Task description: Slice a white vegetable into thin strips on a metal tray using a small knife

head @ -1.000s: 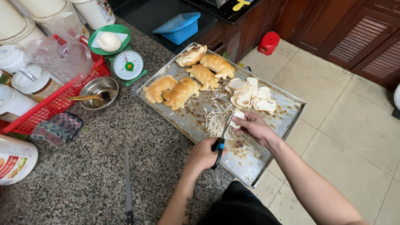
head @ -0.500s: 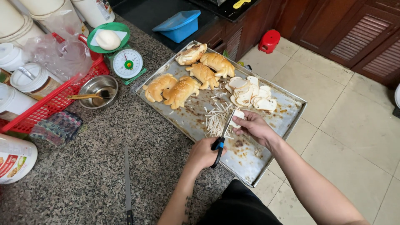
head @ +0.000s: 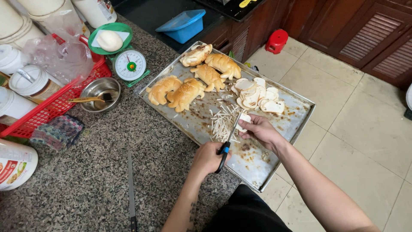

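A: What do we have in each hand?

B: Our left hand (head: 209, 157) has its grip clamped on the blue-and-black handles of the scissors (head: 226, 144), blades pointing up over the tray (head: 300, 124). Our right hand (head: 259, 129) has its grip pinched shut on a white slice (head: 243, 120), held right at the blade tips.

A: And where is that on the tray?

B: Near the tray's middle, toward its near edge. Just left of the blades lies a heap of thin white strips (head: 222, 121) on the tray floor.

A: What else sits on the tray?

B: Five browned buns (head: 185, 93) along the far-left edge and corner, and a pile of white slices (head: 257, 93) toward the far-right edge. The tray's near corner juts past the edge of the bench (head: 86, 180).

A: And on the bench itself?

B: A knife (head: 130, 189) lies near the front edge, well left of our left hand. Farther back stand a steel bowl (head: 99, 91) with a brush in it, a green scale (head: 128, 62) carrying a dough ball (head: 110, 41), and a red basket (head: 56, 96) at the left edge.
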